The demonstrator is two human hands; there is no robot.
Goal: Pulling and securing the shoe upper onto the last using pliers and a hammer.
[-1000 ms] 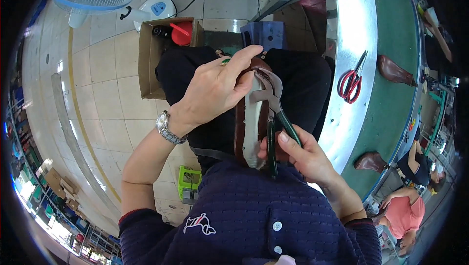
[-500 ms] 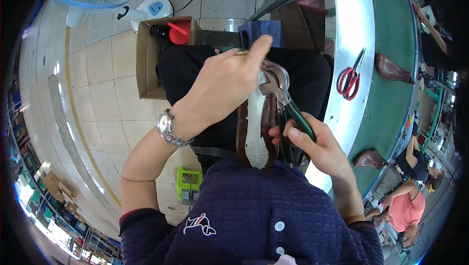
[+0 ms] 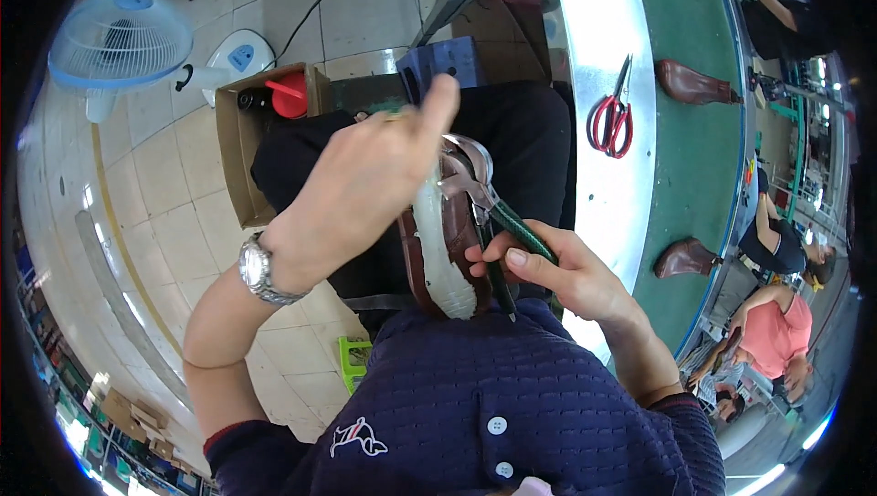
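Observation:
A brown leather shoe upper (image 3: 420,263) with a whitish underside facing up lies lengthwise over my lap. My left hand (image 3: 375,167) is wrapped over its far end, thumb raised, and a silver watch (image 3: 258,269) sits on that wrist. The curled fingers beneath the left hand are mostly hidden. With my right hand (image 3: 571,268) I hold a pair of pincers (image 3: 480,187) by the green handles. Their metal jaws are at the shoe's right edge near its far end; whether leather is between the jaws I cannot tell.
On the right, red-handled scissors (image 3: 610,121) lie on a metal ledge (image 3: 612,222). Brown shoes (image 3: 690,83) stand on a green conveyor belt (image 3: 639,304). A cardboard box (image 3: 228,158) and a fan (image 3: 123,44) are at the left. People (image 3: 772,332) work beyond the belt.
The head view has shifted, so the surroundings appear displaced. My left hand stays on the shoe and the pincers stay by its right edge, with both hands' grips much the same.

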